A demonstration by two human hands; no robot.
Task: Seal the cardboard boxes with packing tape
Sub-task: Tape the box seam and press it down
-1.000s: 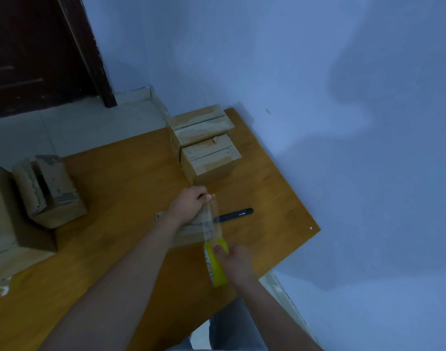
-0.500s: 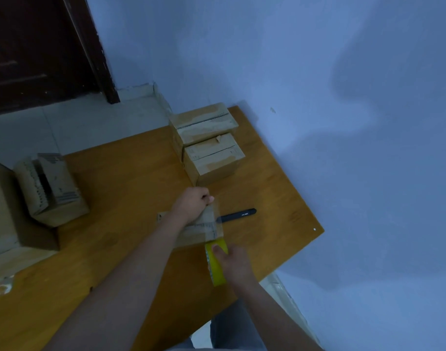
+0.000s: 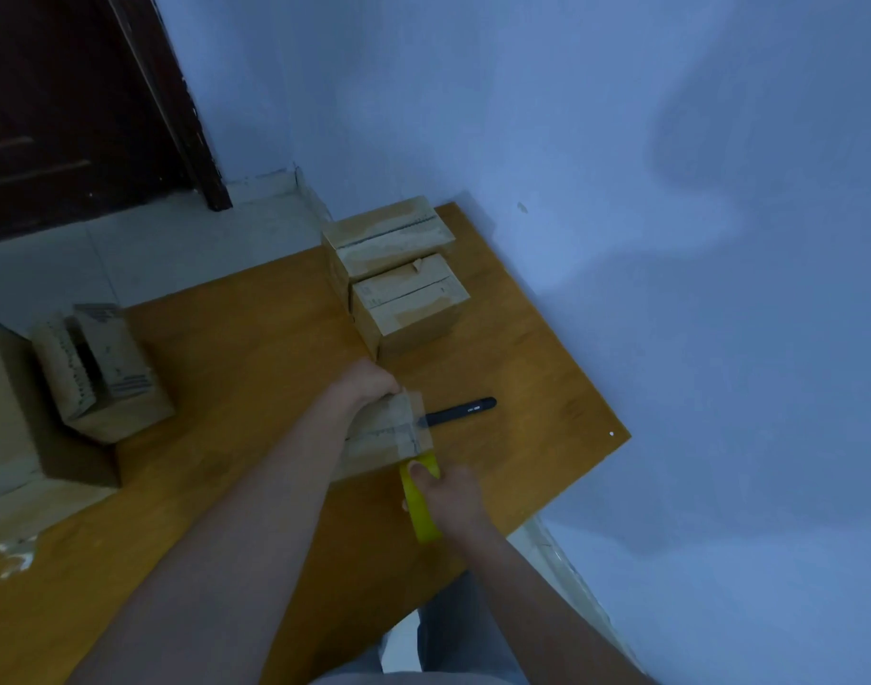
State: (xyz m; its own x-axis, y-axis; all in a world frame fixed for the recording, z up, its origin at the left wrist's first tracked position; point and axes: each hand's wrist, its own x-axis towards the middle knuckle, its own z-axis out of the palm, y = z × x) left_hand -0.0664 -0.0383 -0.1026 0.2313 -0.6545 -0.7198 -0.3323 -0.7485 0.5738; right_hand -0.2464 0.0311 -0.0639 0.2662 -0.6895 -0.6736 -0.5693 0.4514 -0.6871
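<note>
Holding a small cardboard box (image 3: 384,435) down on the wooden table (image 3: 235,368), the left hand (image 3: 367,388) lies curled over the box's far top edge, fingers wrapped onto the side that faces away; the right hand (image 3: 451,496) grips a yellow roll of packing tape (image 3: 420,506) just at the box's near right corner, thumb pressed on the roll's outer face and fingers curled behind it. A clear strip of tape (image 3: 413,427) runs from the roll up across the right end of the box top; in this dim light it looks stuck down along most of that stretch, though its far end is hard to make out. A black pen (image 3: 460,411) lies on the table just right of the box, its near tip under or against the tape's edge. Two more closed boxes (image 3: 399,284) sit touching one another near the table's far corner by the blue wall (image 3: 621,190), pale tape showing across their tops. At the left edge of the table a further box (image 3: 102,373) lies tipped with its flaps open, beside a larger carton (image 3: 8,412) cut off by the frame; a scrap of crumpled white material (image 3: 15,556) rests near the left front. A dark door (image 3: 77,101) stands beyond the tiled floor (image 3: 142,254).
</note>
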